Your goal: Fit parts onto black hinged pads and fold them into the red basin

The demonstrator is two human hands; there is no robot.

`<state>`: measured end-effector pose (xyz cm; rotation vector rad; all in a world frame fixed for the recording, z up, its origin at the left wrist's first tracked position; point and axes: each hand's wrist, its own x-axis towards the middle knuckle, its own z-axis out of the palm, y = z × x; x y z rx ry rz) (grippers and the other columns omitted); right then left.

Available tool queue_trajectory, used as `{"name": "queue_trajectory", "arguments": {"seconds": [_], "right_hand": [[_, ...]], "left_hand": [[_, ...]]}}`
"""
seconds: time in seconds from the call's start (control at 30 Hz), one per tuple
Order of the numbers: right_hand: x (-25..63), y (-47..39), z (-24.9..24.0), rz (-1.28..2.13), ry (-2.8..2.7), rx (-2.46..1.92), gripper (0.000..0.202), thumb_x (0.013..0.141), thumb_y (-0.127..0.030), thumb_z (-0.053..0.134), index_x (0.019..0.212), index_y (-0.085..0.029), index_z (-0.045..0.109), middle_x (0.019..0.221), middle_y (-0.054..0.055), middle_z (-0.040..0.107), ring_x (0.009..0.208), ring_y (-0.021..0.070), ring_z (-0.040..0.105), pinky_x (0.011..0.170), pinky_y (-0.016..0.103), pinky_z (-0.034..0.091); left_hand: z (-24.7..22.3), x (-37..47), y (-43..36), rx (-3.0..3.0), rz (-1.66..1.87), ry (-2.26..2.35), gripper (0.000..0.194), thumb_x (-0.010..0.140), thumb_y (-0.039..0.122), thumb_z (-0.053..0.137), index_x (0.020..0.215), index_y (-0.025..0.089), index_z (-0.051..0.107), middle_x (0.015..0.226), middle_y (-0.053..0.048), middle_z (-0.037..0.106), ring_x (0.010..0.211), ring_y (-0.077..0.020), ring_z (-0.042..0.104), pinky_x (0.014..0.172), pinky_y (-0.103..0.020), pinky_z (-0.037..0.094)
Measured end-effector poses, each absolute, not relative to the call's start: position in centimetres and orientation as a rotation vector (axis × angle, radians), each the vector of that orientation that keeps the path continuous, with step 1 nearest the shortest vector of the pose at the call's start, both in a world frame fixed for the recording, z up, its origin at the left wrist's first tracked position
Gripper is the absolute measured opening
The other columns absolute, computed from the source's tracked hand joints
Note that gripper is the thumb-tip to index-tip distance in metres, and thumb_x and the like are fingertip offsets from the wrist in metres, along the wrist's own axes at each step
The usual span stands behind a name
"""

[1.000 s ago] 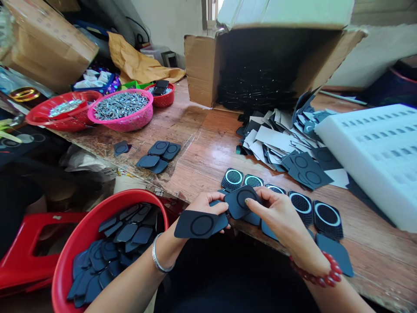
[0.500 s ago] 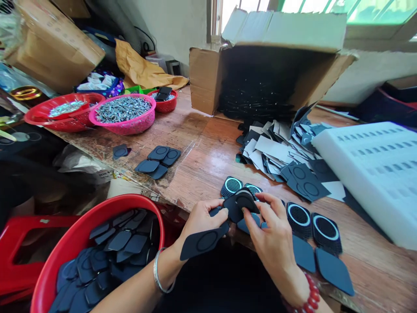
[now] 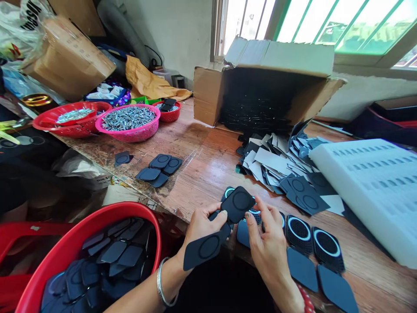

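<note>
My left hand (image 3: 208, 224) pinches a square black pad with rounded corners and a faint ring (image 3: 238, 204), holding it above the table's front edge. A flat black sheet with a ring outline (image 3: 203, 250) lies over the thumb side of that hand and wrist. My right hand (image 3: 269, 232) is at the pad's right edge, thumb and fingers apart; whether the tips touch it I cannot tell. Beneath and beside the hands are black mesh squares with pale rings (image 3: 299, 232), and smooth dark square pads (image 3: 337, 287) sit in front of them.
A red tub (image 3: 158, 243) of black pads stands at lower left. Four-cornered pads lie grouped (image 3: 159, 161) on the table. Bowls of metal parts (image 3: 128, 135) stand at back left. Beyond are an open carton (image 3: 205, 95), loose sheets (image 3: 273, 158) and a white foam block (image 3: 368, 169).
The black sheet that was bent up on the pad in my hands now lies flat, its ring facing up. My right fingers have loosened and moved slightly off it. The view has tilted up.
</note>
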<state>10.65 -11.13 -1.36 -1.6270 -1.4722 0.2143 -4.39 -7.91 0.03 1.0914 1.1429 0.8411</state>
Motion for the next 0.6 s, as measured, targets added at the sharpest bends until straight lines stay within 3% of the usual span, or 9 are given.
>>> {"name": "queue_trajectory", "arguments": {"seconds": [0.2,0.37,0.5,0.6], "right_hand": [[11.5,-10.2,-0.9,0.442,-1.315,-1.573,0.035,0.091,-0.046,0.056,0.115,-0.020,0.060,0.107,0.010,0.062,0.095,0.0250,0.058,0.086,0.043,0.049],[12.1,-9.5,0.1,0.879,-1.114,-1.461,0.047,0.080,-0.052,0.067,0.114,-0.020,0.062,0.103,0.009,0.067,0.087,0.0224,0.061,0.074,0.035,0.053],[12.3,-9.4,0.8,1.094,-1.024,-1.390,0.038,0.075,-0.052,0.074,0.092,-0.018,0.068,0.081,0.004,0.067,0.064,0.0157,0.054,0.062,0.029,0.049],[12.3,-9.3,1.2,1.138,-0.991,-1.379,0.036,0.074,-0.052,0.074,0.084,-0.018,0.066,0.072,0.001,0.062,0.060,0.0141,0.051,0.058,0.027,0.045]], "left_hand": [[0.8,-4.3,-7.7,0.972,0.837,1.107,0.029,0.076,0.039,0.064,0.089,0.014,0.071,0.065,0.000,0.062,0.050,-0.0133,0.058,0.047,-0.021,0.044],[0.7,-4.5,-7.8,0.897,0.758,1.101,0.034,0.073,0.041,0.067,0.094,0.015,0.070,0.062,0.001,0.061,0.051,-0.0151,0.062,0.045,-0.022,0.048],[0.3,-4.7,-8.0,0.869,0.724,1.069,0.037,0.071,0.044,0.071,0.095,0.015,0.069,0.063,0.001,0.062,0.052,-0.0154,0.063,0.046,-0.022,0.050],[0.3,-4.7,-8.2,0.907,0.741,1.070,0.036,0.073,0.045,0.070,0.093,0.015,0.071,0.063,0.001,0.062,0.051,-0.0143,0.061,0.047,-0.022,0.049]]}}
